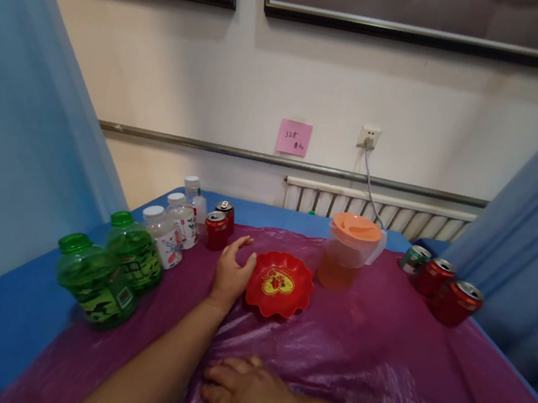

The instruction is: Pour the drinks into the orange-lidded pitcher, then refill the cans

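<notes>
A red scalloped plate (280,285) with a yellow heart print lies on the purple plastic sheet (352,355). Just left of its rim is my left hand (232,274), thumb and fingers apart with nothing between them. Nearer to me, my right hand (247,394) rests flat on the sheet, its fingers spread a little. Beyond the left hand stand two red cans (216,231). To the right of the plate is a clear pitcher (341,259) with an orange lid and amber liquid inside.
At the left stand two green bottles (97,284) and several clear, white-capped bottles (165,240). Two red cans (456,303) and a green can (415,259) are at the right. Blue curtains (39,80) hang on both sides. A radiator (339,202) is behind the table.
</notes>
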Tool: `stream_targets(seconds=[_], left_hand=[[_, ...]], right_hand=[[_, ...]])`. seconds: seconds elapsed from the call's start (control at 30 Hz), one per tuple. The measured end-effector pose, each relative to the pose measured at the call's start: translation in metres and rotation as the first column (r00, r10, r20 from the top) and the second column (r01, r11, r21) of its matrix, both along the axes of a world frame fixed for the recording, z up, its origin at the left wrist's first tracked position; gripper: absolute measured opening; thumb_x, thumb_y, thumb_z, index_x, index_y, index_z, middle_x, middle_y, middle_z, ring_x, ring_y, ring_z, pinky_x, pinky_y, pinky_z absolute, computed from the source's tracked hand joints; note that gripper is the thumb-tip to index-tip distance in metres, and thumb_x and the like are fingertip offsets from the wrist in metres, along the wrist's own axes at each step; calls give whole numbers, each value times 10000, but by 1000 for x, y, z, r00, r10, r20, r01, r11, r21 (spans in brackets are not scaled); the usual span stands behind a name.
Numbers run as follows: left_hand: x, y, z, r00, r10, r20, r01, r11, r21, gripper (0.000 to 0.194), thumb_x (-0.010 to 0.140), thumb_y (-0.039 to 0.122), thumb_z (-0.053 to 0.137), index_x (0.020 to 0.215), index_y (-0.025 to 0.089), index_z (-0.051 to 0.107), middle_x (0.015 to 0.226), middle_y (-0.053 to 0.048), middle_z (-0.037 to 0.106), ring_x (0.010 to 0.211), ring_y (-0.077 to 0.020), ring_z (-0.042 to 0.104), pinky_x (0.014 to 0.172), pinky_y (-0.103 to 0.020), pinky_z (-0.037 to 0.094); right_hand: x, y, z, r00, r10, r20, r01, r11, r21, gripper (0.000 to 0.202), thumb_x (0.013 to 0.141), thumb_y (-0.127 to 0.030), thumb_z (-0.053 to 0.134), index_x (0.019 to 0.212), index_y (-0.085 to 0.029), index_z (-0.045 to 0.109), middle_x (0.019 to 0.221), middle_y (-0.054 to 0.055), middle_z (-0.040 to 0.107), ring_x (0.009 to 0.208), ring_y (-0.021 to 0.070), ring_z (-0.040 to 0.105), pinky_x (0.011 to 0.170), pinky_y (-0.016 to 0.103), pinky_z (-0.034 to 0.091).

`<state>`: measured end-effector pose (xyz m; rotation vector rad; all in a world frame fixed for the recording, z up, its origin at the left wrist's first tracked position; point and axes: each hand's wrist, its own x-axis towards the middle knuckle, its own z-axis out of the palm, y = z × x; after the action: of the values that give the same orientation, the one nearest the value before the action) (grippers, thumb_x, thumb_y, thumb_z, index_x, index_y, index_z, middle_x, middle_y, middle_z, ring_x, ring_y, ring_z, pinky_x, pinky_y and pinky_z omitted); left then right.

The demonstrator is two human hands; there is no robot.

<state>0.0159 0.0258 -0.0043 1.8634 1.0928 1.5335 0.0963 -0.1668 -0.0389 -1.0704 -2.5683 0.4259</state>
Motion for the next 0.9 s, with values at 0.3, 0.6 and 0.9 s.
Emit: stream_targets(seconds=[0.3,0.6,0.9], left_hand=[[1,22,17,979,19,201,19,983,-183,382,746,190,731,1124,152,687,1183,-143,757,1150,-262,708,1092,-476,499],[-7,32,45,913,72,401,83,931,-356,350,689,161,746,1033,140,684,1149,-138,756,1139,-241,701,1064,-429,505],[-13,32,75,861,186,474,135,813,-566,278,609,255,756,869,179,697,819,-16,743,829,-185,693,761,-297,472]], right_hand=[[3,-6,-1,1000,5,-14,-5,999,-42,668,944,-512,593,1519,-219,421,1579,99,469,1435,313,425,1141,470,409],[1,-9,3,999,-12,-36,10,999,-36,659,962,-498,543,1524,-177,418,1565,127,481,1403,349,450,1119,540,426],[0,-12,4,999,-11,-30,10,999,-50,628,968,-486,532,1511,-183,445,1582,112,463,1422,332,423,1149,518,389]])
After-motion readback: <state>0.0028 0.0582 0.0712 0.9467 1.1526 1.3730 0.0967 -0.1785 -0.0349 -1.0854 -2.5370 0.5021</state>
